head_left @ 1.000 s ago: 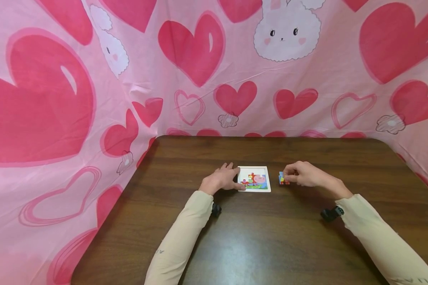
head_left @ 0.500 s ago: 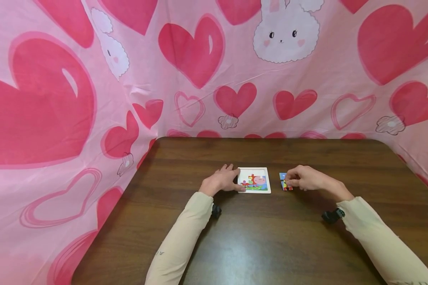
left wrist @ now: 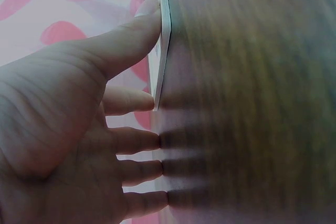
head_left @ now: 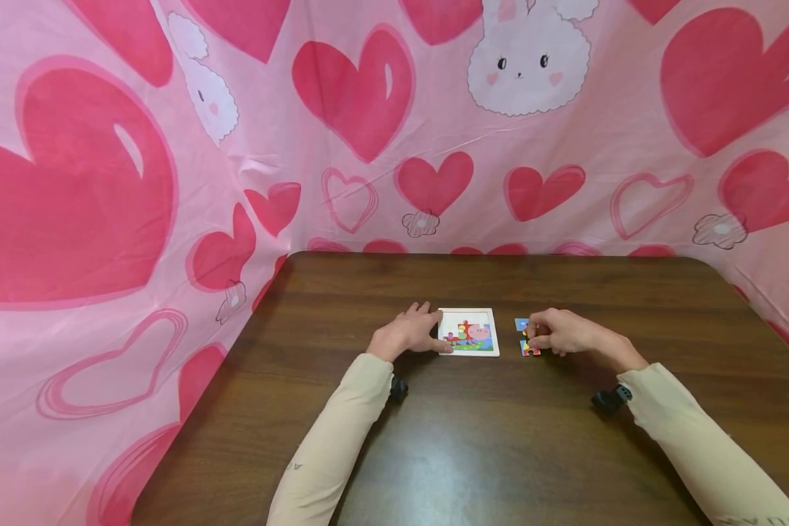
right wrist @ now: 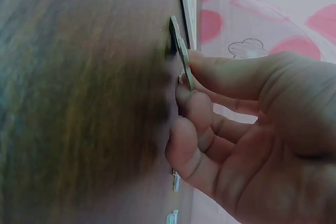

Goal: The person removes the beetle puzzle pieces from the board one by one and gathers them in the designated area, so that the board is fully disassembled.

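Note:
The puzzle tray (head_left: pixel 496 343) has a white frame, with a pink character's picture partly filled in along its lower part. My left hand (head_left: pixel 404 332) lies at its left side, thumb on the rim and index fingertip against the edge. The other left fingers are straight, their tips down on the table, as the left wrist view shows. Right of the tray, my right hand (head_left: pixel 562 330) pinches a thin puzzle piece (right wrist: pixel 181 51) between thumb and fingers, tilted just off the tabletop. The piece's printed face is mostly hidden. A blue piece (head_left: pixel 521 323) lies beside these fingers.
Two more small flat pieces show edge-on in the right wrist view, the nearer piece (right wrist: pixel 172 216) at the bottom. The dark wooden table (head_left: pixel 434 438) ends at a pink cloth (head_left: pixel 368 197) printed with hearts and rabbits.
My right hand has shifted slightly right and toward me, and a colourful piece by its fingers has come nearer, apart from the blue one. My left hand has stayed on the tray.

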`<state>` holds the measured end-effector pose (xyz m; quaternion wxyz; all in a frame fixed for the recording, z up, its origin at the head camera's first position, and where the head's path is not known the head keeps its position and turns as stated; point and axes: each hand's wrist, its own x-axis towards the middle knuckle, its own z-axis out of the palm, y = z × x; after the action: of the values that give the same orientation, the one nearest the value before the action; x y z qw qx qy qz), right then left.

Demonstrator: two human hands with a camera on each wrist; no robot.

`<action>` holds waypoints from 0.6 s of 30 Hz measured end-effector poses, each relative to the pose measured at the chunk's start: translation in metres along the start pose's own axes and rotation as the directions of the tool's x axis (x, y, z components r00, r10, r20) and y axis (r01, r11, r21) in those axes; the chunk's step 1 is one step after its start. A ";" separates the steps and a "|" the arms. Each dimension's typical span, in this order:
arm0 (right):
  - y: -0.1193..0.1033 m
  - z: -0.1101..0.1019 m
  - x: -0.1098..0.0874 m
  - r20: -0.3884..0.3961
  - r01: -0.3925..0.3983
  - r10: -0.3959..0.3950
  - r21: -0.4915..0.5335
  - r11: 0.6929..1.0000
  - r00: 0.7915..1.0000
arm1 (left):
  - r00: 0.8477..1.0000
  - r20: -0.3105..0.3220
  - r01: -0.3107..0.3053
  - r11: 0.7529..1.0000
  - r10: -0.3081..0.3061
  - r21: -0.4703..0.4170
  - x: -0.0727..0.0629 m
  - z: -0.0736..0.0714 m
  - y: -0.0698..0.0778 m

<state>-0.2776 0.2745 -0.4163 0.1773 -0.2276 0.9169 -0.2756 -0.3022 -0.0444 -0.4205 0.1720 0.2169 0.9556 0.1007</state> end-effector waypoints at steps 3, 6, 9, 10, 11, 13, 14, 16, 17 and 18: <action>0.000 0.001 0.000 -0.008 -0.002 0.002 0.004 1.000 1.000 | 1.000 0.000 0.000 1.000 0.000 0.003 0.000 0.000 0.000; -0.001 0.002 0.000 -0.015 -0.006 0.006 0.007 1.000 1.000 | 1.000 0.001 -0.003 1.000 0.003 0.002 0.000 0.000 0.000; -0.002 0.002 0.000 -0.018 -0.018 0.018 0.004 1.000 1.000 | 1.000 0.006 -0.002 1.000 0.002 0.006 0.000 0.000 0.001; -0.002 0.002 0.000 -0.018 -0.022 0.022 0.000 1.000 1.000 | 1.000 0.008 0.000 1.000 0.000 0.006 0.000 0.000 0.001; -0.002 0.002 0.000 -0.020 -0.030 0.029 -0.001 1.000 0.999 | 1.000 0.010 0.002 1.000 -0.002 0.005 0.000 0.000 0.001; -0.003 0.002 0.000 -0.025 -0.045 0.044 -0.015 0.999 0.999 | 1.000 0.012 0.007 1.000 -0.007 0.001 0.000 0.000 0.002; -0.003 0.003 0.000 -0.030 -0.046 0.045 -0.029 0.999 0.999 | 1.000 0.013 0.008 1.000 -0.008 -0.001 -0.001 0.000 0.002; -0.003 0.003 0.000 -0.041 -0.053 0.051 -0.049 0.997 0.998 | 1.000 0.010 0.010 1.000 -0.010 -0.004 -0.001 0.000 0.002; -0.003 0.003 0.000 -0.048 -0.062 0.059 -0.058 0.996 0.997 | 1.000 0.008 0.010 1.000 -0.010 -0.006 -0.001 0.000 0.002; -0.002 0.004 0.000 -0.053 -0.064 0.060 -0.070 0.995 0.997 | 1.000 0.007 0.011 1.000 -0.011 -0.005 -0.001 0.000 0.002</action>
<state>-0.2756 0.2711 -0.4180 0.1542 -0.1983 0.9371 -0.2425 -0.3007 -0.0432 -0.4196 0.1764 0.2116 0.9560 0.1012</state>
